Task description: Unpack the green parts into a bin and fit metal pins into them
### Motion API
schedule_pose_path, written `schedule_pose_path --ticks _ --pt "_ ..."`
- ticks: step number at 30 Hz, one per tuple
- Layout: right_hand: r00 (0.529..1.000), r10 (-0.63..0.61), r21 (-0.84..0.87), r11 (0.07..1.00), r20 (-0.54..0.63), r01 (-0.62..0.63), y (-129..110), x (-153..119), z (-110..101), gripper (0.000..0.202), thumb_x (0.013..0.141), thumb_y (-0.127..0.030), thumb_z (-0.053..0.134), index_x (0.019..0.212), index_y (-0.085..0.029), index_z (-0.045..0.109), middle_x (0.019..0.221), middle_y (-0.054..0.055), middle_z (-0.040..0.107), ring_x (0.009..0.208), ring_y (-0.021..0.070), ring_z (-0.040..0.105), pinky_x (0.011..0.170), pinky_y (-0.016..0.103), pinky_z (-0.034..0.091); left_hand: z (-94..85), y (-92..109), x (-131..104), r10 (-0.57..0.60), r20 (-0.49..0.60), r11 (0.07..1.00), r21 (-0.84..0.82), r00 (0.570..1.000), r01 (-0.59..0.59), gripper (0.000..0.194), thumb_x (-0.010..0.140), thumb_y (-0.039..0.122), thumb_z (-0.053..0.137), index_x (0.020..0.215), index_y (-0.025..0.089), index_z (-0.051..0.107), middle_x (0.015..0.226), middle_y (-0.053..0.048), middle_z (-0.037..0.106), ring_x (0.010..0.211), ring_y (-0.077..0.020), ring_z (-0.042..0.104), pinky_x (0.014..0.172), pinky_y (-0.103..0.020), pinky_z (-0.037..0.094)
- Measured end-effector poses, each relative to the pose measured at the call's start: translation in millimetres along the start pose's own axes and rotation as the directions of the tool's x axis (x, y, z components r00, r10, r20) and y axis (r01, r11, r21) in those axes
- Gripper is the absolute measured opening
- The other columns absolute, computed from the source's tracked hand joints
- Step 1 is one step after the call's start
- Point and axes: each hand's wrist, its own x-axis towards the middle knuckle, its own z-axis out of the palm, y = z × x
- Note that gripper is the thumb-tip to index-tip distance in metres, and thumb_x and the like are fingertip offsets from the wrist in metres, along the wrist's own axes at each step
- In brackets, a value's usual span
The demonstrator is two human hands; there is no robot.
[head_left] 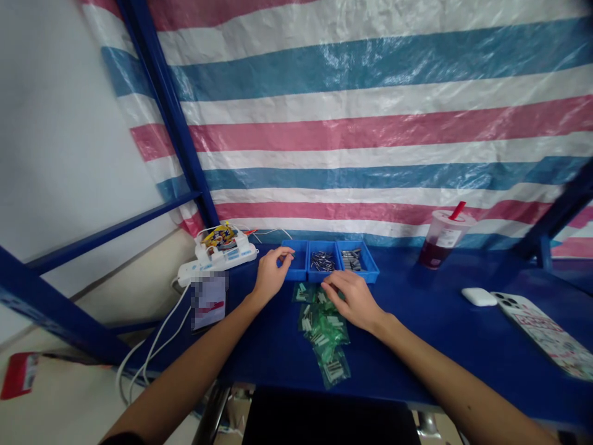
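While a striped sheet [370,123] hangs behind everything, a blue table [398,352] carries the work. Near its back edge, three blue trays stand side by side: the left tray [299,248], the middle tray [319,277] and the right tray [371,272]. Just in front of them lies a loose pile of green bags [332,322], overlapping toward the near edge.

The step in hand looks like fine handling between trays and bags; the next move seems to call for a careful pinch on the left and light pressure on the right, lest the bags slide.

The left hand [272,272] reaches over the left tray, thumb and forefinger only narrowly apart; whether they grip anything I cannot tell. The right hand [354,298] is loosely curled, fingertips at the pile's upper end by the middle tray; contact or hold is unclear. Smallest are the dark screws [323,261] in the middle tray and grey pins [352,259] in the right tray.
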Motion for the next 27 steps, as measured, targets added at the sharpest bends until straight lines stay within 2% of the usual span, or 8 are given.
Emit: schedule_pose_path --ticks 3,5,9,13,17,20,23,27 --pt "0.998 -0.043 -0.016 0.999 0.048 0.044 -0.9 -0.1 0.9 0.024 0.105 -0.027 0.046 0.088 -0.021 0.061 0.081 0.003 0.066 0.074 0.0180 0.059 0.074 0.033 0.039 -3.8 12.2 -1.5 0.070 0.085 0.992 0.098 0.994 -0.079 0.017 0.096 0.024 0.058 0.103 0.021 0.073 0.082 -0.001 0.073 0.074 -0.0166 0.064 0.076 -0.028 0.048" --pt "0.995 -0.059 -0.035 0.997 0.076 0.062 -1.4 -0.2 1.4 0.024 0.105 -0.027 0.045 0.089 -0.020 0.061 0.082 0.003 0.066 0.075 0.0180 0.059 0.075 0.033 0.038 -7.3 19.4 -2.4 0.114 0.212 0.986 0.093 0.971 -0.137 0.019 0.097 0.026 0.057 0.105 0.022 0.074 0.075 0.001 0.070 0.065 -0.0141 0.060 0.068 -0.025 0.045" --pt "0.993 -0.063 -0.054 0.996 0.104 0.069 -1.0 -0.5 1.2 0.024 0.105 -0.027 0.045 0.089 -0.020 0.062 0.081 0.003 0.066 0.076 0.0178 0.060 0.076 0.033 0.038 -13.7 27.2 -3.8 0.162 0.468 0.973 0.068 0.869 -0.219 0.024 0.099 0.033 0.056 0.109 0.023 0.075 0.055 0.005 0.058 0.048 -0.0112 0.051 0.054 -0.023 0.035" --pt "0.992 -0.059 -0.057 0.996 0.114 0.066 -0.7 -0.7 0.4 0.024 0.105 -0.026 0.046 0.090 -0.020 0.063 0.082 0.002 0.066 0.077 0.0177 0.059 0.078 0.034 0.038 -13.9 27.4 -5.7 0.136 0.625 0.962 0.103 0.769 -0.254 0.027 0.095 0.042 0.064 0.111 0.023 0.076 0.053 0.004 0.058 0.048 -0.0140 0.054 0.052 -0.025 0.031" --pt "0.989 -0.064 -0.053 0.996 0.133 0.072 -1.2 -0.7 0.1 0.024 0.105 -0.026 0.046 0.091 -0.019 0.064 0.082 0.002 0.065 0.077 0.0174 0.058 0.078 0.033 0.037 -10.2 26.5 -7.4 0.024 0.707 0.967 0.164 0.707 -0.197 0.037 0.088 0.052 0.070 0.113 0.024 0.074 0.060 0.002 0.063 0.054 -0.0165 0.060 0.052 -0.025 0.031" --pt "0.988 -0.067 -0.050 0.996 0.138 0.074 -1.1 -0.9 0.4 0.023 0.105 -0.026 0.047 0.091 -0.019 0.064 0.082 0.003 0.065 0.077 0.0173 0.058 0.078 0.033 0.037 -9.6 28.1 -6.7 -0.049 0.739 0.969 0.199 0.672 -0.148 0.037 0.087 0.052 0.072 0.111 0.023 0.073 0.067 0.001 0.067 0.060 -0.0170 0.063 0.053 -0.025 0.032" --pt "0.988 -0.063 -0.051 0.996 0.143 0.070 -0.4 -1.2 1.2 0.023 0.105 -0.026 0.047 0.091 -0.020 0.064 0.081 0.002 0.065 0.078 0.0175 0.059 0.080 0.034 0.038 -10.3 29.8 -5.7 -0.080 0.747 0.967 0.218 0.660 -0.131 0.033 0.088 0.048 0.071 0.109 0.023 0.072 0.070 0.001 0.069 0.064 -0.0172 0.063 0.055 -0.024 0.032" --pt "0.987 -0.068 -0.044 0.996 0.143 0.075 0.6 -1.6 2.4 0.023 0.105 -0.027 0.047 0.091 -0.020 0.064 0.082 0.002 0.066 0.078 0.0180 0.059 0.079 0.034 0.039 -11.1 31.1 -5.6 -0.104 0.752 0.966 0.232 0.651 -0.114 0.047 0.084 0.055 0.073 0.118 0.023 0.070 0.070 0.001 0.069 0.064 -0.0182 0.064 0.056 -0.025 0.031"
